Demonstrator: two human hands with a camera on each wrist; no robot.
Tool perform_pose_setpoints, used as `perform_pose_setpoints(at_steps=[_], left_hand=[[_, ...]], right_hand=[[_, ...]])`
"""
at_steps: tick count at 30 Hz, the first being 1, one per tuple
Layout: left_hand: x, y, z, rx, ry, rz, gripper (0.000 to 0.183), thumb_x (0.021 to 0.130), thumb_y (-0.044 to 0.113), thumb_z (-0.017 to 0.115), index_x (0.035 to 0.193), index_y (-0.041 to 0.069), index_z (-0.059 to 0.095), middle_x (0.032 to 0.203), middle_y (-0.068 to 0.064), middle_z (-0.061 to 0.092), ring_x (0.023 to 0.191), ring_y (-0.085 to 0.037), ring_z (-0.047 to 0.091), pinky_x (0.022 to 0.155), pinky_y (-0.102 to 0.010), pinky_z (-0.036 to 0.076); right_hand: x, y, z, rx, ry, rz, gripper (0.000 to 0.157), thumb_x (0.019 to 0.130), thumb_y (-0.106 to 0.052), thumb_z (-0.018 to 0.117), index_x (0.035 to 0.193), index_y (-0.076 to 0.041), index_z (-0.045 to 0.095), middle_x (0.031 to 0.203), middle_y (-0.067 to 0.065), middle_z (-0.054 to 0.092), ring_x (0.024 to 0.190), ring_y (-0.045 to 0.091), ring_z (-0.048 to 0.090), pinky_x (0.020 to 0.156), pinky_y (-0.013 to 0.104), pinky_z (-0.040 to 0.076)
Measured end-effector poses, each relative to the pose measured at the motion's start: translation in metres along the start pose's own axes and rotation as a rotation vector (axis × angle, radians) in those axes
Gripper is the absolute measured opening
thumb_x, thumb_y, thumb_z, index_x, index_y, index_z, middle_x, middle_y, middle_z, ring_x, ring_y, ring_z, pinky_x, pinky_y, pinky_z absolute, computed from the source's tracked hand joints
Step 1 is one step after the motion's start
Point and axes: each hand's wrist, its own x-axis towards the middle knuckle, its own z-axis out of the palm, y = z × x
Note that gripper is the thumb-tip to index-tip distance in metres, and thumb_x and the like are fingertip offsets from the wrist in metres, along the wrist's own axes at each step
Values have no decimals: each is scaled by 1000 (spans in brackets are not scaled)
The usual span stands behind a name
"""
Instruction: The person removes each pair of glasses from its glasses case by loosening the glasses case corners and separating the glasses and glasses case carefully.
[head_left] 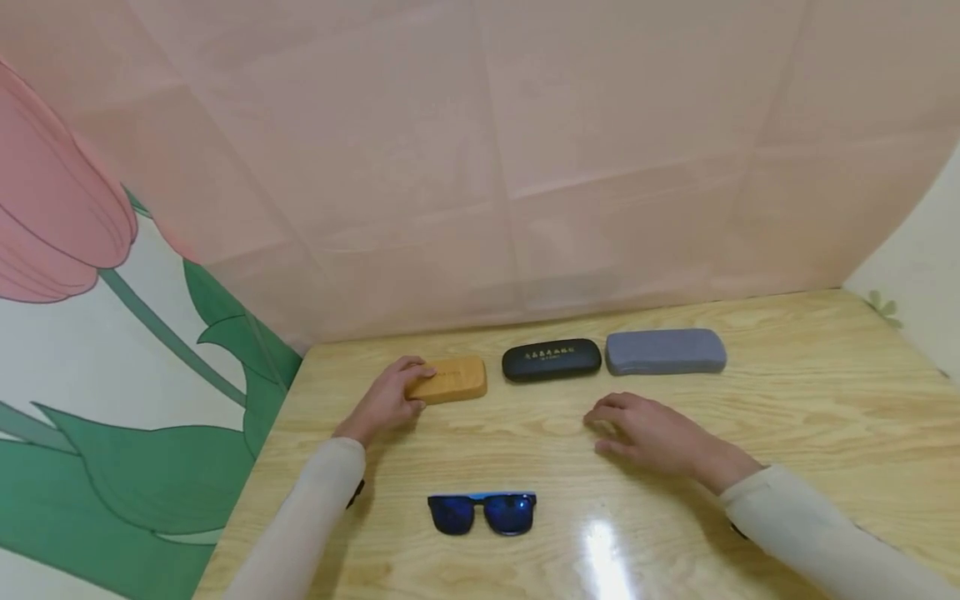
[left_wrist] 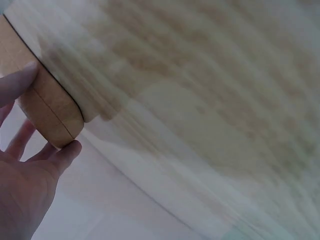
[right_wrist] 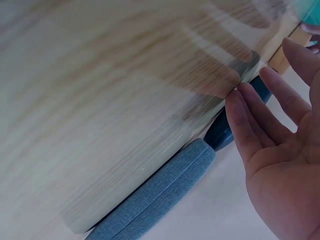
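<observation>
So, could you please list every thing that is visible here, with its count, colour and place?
tan case: one, tan, far left of the row, the left hand grips its left end
black case: one, black with small gold lettering, middle of the row
grey case: one, grey-blue fabric, right end of the row
sunglasses: one pair, blue frame with dark blue lenses, near table edge, folded
table: one, light wood
backdrop: one, pink sheet behind the table
left hand: one, on the tan case
right hand: one, fingers relaxed, empty, just in front of the cases
</observation>
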Motion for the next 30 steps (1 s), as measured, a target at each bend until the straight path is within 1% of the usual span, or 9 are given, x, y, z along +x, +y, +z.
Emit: perform_pose_setpoints(at_steps=[4, 7, 13, 18, 21, 24, 26, 28, 30], left_hand=[[4, -3, -2, 5, 4, -4, 54, 85, 8, 78, 135, 14, 61, 145, -9, 49, 136, -34, 46, 112, -53, 41], [5, -4, -4, -9, 9, -19, 54, 85, 7, 78, 136, 14, 61, 145, -8, 49, 137, -33, 46, 113, -51, 41], [6, -5, -4, -3, 27, -18, 55, 85, 6, 77, 136, 14, 61, 147, -9, 49, 138, -34, 45, 114, -52, 39], [7, -1, -3, 11, 45, 1, 56, 84, 4, 77, 137, 11, 60, 149, -14, 48, 139, -36, 44, 115, -53, 38], [8, 3, -3, 13, 73, 2, 58, 81, 5, 80, 136, 10, 60, 150, -19, 44, 140, -39, 41, 115, -57, 36], [10, 11, -2, -1, 125, -36, 60, 79, 12, 84, 135, 13, 62, 152, -22, 40, 143, -44, 33, 116, -62, 29], [12, 20, 1, -19, 171, -63, 59, 79, 19, 85, 133, 15, 63, 153, -21, 39, 145, -46, 28, 117, -65, 23], [15, 33, 5, -20, 213, -55, 55, 81, 23, 84, 132, 16, 63, 151, -19, 42, 145, -45, 26, 116, -66, 22], [18, 50, 12, -12, 243, -12, 49, 83, 24, 81, 129, 15, 65, 146, -15, 47, 143, -41, 32, 114, -63, 25]], right_hand=[[1, -1, 2, -5, 4, -10, 37, 93, -35, 70, 124, -16, 68, 125, 7, 65, 115, 28, 63, 98, 49, 53], [1, -2, 3, -7, 4, -16, 37, 93, -34, 70, 124, -16, 68, 125, 7, 65, 115, 28, 62, 99, 49, 52], [3, -2, 3, -12, 27, -29, 36, 91, -33, 71, 122, -15, 69, 123, 7, 66, 114, 27, 63, 98, 48, 53], [5, -1, 0, -3, 64, 4, 39, 91, -33, 72, 124, -15, 68, 131, 11, 63, 120, 32, 60, 101, 52, 50], [9, 1, -3, -10, 100, 28, 39, 91, -33, 72, 126, -15, 67, 134, 14, 61, 122, 34, 58, 102, 54, 49], [14, 4, -4, -17, 137, 35, 39, 92, -31, 71, 126, -13, 67, 132, 15, 61, 121, 35, 59, 101, 54, 49], [18, 7, -5, -14, 151, 42, 40, 92, -30, 71, 128, -12, 65, 132, 15, 61, 121, 35, 58, 101, 54, 49], [21, 9, -6, -4, 161, 48, 42, 92, -28, 71, 130, -10, 64, 132, 17, 61, 121, 36, 58, 101, 55, 49], [25, 11, -8, 10, 164, 67, 45, 92, -28, 71, 133, -10, 62, 134, 17, 60, 122, 37, 57, 102, 56, 48]])
